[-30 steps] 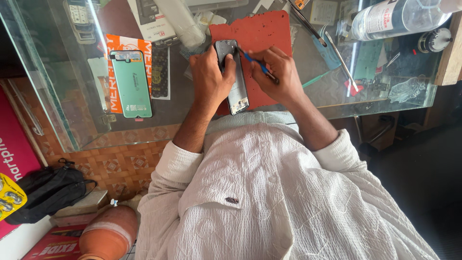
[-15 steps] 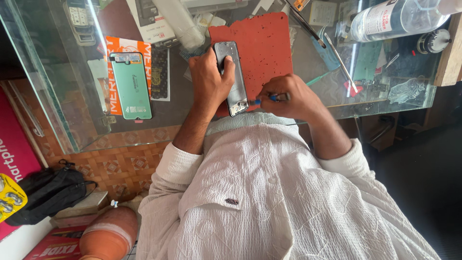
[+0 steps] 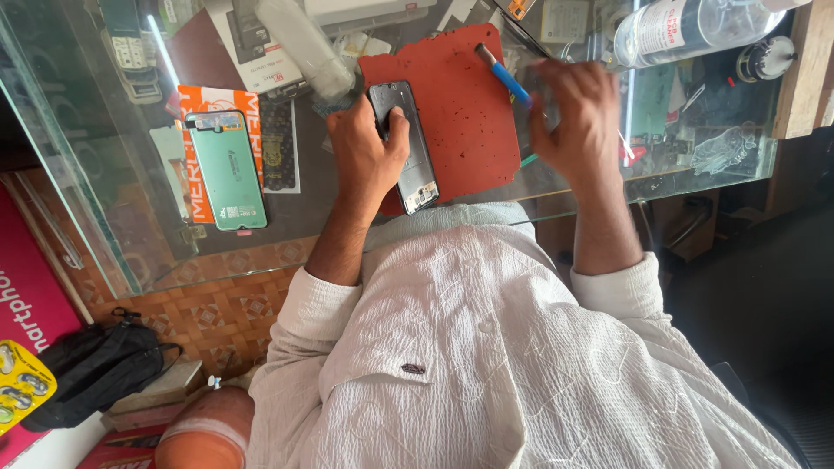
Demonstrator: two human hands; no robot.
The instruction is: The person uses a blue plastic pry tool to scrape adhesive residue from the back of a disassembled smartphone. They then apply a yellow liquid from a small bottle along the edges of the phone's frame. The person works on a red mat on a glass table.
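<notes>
A dark opened phone (image 3: 412,156) lies on a red work mat (image 3: 460,113) on the glass counter. My left hand (image 3: 365,152) presses on the phone's upper left part, thumb across its back. My right hand (image 3: 578,117) is off to the right of the mat, over the glass, and holds a blue-handled screwdriver (image 3: 502,74) whose end points up and left over the mat's top right corner. The hand is blurred.
A green phone back panel (image 3: 228,169) on an orange card lies at the left under the glass. A clear plastic bottle (image 3: 695,26) lies at the top right beside a wooden edge (image 3: 795,78). A black bag (image 3: 95,369) sits on the floor at the lower left.
My right hand has lifted away from the phone and swung right and up with the screwdriver. My left hand stays on the phone.
</notes>
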